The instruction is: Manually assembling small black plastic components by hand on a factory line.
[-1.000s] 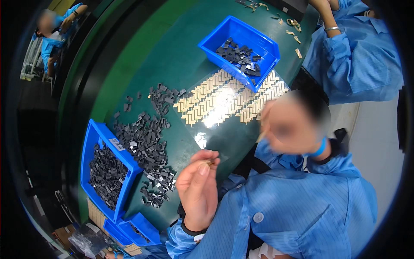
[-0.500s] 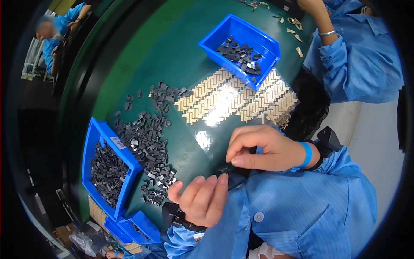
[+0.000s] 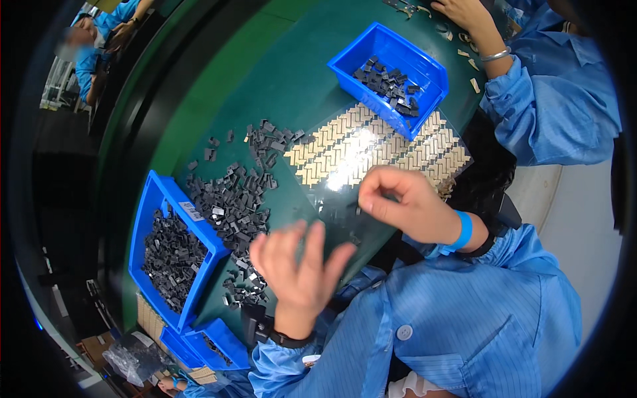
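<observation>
A: Nearest first. Blue striped jacket (image 3: 478,318) at the lower edge; what are the hands doing?
B: Left hand (image 3: 295,275): fingers spread, thumb held out to the side, outline blurred by motion. It is near the loose black rectangular pieces (image 3: 232,205), to their right. No piece visible in it.
A: Right hand (image 3: 418,209)?
B: Thumb and forefinger curved toward each other, tips close. Cannot tell whether they pinch anything. Blue band (image 3: 465,230) at the wrist. Hand is over the near part of the clear sheet (image 3: 322,202).
A: Position of the beige pieces?
B: The beige strip pieces (image 3: 338,149) lie on the sheet in a herringbone pattern, beyond the right hand; glare whitens the middle.
A: Containers?
B: Small blue bin (image 3: 233,341) at lower left, touching or just beside the large blue bin (image 3: 203,285), which holds many black pieces. Beyond the sheet's middle, the far blue bin (image 3: 375,46) overlaps the pattern, with fewer black pieces inside.
A: Farthest items?
B: Beige scraps (image 3: 474,85) on the green tabletop (image 3: 272,79), near a co-worker's sleeve (image 3: 551,109); another person (image 3: 96,40) at upper left.
</observation>
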The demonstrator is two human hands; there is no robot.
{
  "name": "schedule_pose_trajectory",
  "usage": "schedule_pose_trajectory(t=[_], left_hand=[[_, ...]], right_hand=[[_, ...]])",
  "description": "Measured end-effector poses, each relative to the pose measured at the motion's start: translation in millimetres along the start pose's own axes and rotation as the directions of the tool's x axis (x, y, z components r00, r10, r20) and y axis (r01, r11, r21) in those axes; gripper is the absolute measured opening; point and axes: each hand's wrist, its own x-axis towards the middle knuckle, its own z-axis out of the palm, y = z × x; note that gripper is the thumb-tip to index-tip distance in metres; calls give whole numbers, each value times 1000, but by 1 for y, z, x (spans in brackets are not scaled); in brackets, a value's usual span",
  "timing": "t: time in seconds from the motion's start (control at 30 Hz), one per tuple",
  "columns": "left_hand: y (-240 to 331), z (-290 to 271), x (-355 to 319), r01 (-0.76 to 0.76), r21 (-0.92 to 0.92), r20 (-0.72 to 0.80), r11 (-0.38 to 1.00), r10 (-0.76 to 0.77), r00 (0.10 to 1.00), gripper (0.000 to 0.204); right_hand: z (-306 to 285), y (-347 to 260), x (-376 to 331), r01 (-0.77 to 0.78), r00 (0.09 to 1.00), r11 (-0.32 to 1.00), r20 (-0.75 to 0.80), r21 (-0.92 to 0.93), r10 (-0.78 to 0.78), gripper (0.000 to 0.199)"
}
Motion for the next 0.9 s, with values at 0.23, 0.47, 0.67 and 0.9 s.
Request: schedule_pose_trajectory(t=[0.23,0.47,0.67,0.9], left_hand=[[-61,41,22,241,155,50,958,-251,967,24],[-71,46,26,204,215,97,955,-229,969,15],[-45,11,33,412,-196,17,890,-417,909,31],[7,-9,15,306,-726,621,-616,-396,677,30]], right_hand=[[3,0,1,111,994,990,-3,88,-112,11],[0,1,-1,101,995,987,-13,127,-100,9],[-1,2,0,265,964,964,-26,-15,-266,8],[21,-8,2,673,719,691,14,-263,-695,38]])
